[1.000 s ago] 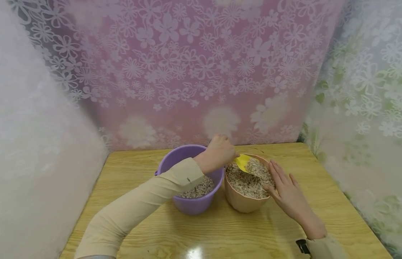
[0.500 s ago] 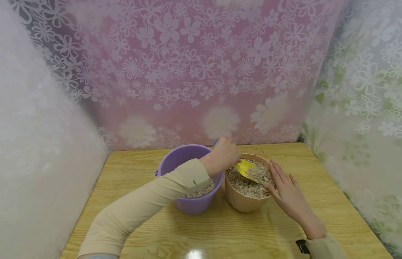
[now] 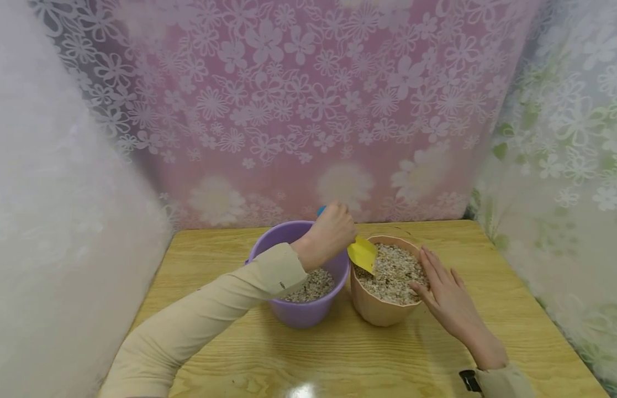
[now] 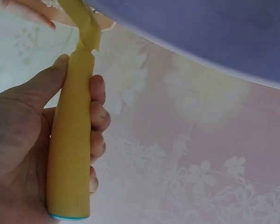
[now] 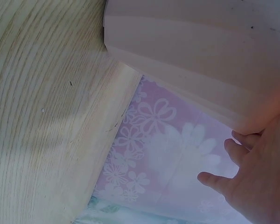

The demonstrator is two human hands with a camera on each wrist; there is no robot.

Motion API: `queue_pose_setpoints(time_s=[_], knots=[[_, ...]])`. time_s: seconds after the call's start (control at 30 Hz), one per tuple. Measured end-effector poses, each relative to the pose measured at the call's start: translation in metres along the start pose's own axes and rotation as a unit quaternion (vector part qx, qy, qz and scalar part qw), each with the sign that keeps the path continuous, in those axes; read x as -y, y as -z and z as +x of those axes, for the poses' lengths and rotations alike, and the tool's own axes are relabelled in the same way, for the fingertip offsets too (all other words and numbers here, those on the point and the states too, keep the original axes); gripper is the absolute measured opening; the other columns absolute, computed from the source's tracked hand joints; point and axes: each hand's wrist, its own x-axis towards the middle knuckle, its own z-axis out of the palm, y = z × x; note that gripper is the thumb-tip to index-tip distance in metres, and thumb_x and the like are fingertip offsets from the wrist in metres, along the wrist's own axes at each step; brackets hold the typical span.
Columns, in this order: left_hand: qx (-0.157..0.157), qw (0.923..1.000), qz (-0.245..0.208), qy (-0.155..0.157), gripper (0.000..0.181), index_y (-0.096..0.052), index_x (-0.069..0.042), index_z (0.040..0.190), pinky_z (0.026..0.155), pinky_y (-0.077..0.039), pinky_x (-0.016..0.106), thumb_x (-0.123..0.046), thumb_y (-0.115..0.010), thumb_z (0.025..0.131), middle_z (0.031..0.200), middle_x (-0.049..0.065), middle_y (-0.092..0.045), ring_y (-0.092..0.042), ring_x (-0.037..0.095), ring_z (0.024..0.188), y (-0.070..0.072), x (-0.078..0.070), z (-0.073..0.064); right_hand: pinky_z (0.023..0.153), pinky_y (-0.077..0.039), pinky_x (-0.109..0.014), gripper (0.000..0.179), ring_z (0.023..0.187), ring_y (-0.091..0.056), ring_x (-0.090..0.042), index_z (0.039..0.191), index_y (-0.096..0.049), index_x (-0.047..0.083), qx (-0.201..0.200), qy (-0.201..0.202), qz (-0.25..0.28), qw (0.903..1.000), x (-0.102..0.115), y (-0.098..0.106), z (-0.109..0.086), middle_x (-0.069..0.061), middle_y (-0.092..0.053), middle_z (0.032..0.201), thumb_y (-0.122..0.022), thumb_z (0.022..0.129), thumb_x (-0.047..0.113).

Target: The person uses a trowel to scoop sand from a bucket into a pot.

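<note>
My left hand (image 3: 329, 235) grips the handle of a yellow hand shovel (image 3: 363, 255) above the right side of the purple bucket (image 3: 300, 316). In the left wrist view, fingers and thumb wrap its yellow handle (image 4: 71, 135), which has a blue end. The shovel's blade, bare on the side that shows, slants over the left rim of the peach flowerpot (image 3: 380, 315). Small pale gravel (image 3: 395, 276) fills the pot nearly to its rim. My right hand (image 3: 448, 309) rests on the pot's right rim with fingers extended; in the right wrist view its fingertips are at the pot's wall (image 5: 196, 56).
Lower in the bucket lies more of the same gravel (image 3: 314, 284), partly hidden by my left sleeve (image 3: 204, 315). Both containers stand side by side on a wooden table (image 3: 268, 365). Flowered sheeting (image 3: 288, 110) rises behind the table and at both sides.
The shovel, which carried gravel over the pot, now shows a bare blade. My left hand has drawn it back left, toward the bucket. My right hand stays on the pot.
</note>
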Motion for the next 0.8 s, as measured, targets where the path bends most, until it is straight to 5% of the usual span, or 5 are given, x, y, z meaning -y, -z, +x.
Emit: queue_pose_setpoints(time_s=[0.17, 0.3, 0.53, 0.8], knots=[[-0.024, 0.9995, -0.003, 0.021, 0.054, -0.039, -0.021, 0.061, 0.062, -0.026, 0.023, -0.049, -0.038, 0.108, 0.065, -0.004, -0.036, -0.028, 0.014, 0.061, -0.006, 0.007, -0.007, 0.117, -0.008, -0.068, 0.078, 0.152, -0.018, -0.041, 0.164, -0.008, 0.012, 0.000, 0.000, -0.002, 1.0000, 0.000, 0.001, 0.000, -0.010, -0.007, 0.170, -0.052, 0.106, 0.040], [-0.037, 0.9963, -0.064, 0.043, 0.054, -0.050, -0.022, 0.065, 0.067, -0.031, 0.024, -0.054, -0.037, 0.106, 0.071, -0.007, -0.050, -0.037, 0.012, 0.067, -0.014, 0.015, -0.013, 0.117, -0.008, -0.068, 0.078, 0.153, -0.017, -0.040, 0.164, -0.007, 0.013, 0.001, 0.002, -0.005, 1.0000, 0.000, 0.001, 0.001, -0.010, -0.008, 0.170, -0.052, 0.106, 0.041], [-0.075, 0.9640, -0.228, 0.115, 0.048, -0.071, -0.017, 0.081, 0.071, -0.040, 0.029, -0.054, -0.049, 0.103, 0.085, -0.002, -0.068, -0.059, 0.016, 0.080, -0.037, 0.033, -0.037, 0.120, -0.007, -0.062, 0.076, 0.156, -0.010, -0.027, 0.163, -0.015, 0.011, -0.025, 0.035, -0.033, 0.9986, 0.000, -0.001, 0.004, -0.011, -0.015, 0.169, -0.053, 0.105, 0.041], [-0.058, 0.9493, -0.260, 0.167, 0.049, -0.069, -0.013, 0.077, 0.068, -0.044, 0.032, -0.053, -0.054, 0.101, 0.080, 0.001, -0.068, -0.062, 0.019, 0.079, -0.064, 0.042, -0.076, 0.123, -0.012, -0.053, 0.072, 0.153, -0.024, -0.029, 0.160, -0.030, 0.009, -0.099, 0.149, -0.069, 0.9815, 0.031, 0.002, 0.016, -0.015, -0.033, 0.162, -0.043, 0.105, 0.053]])
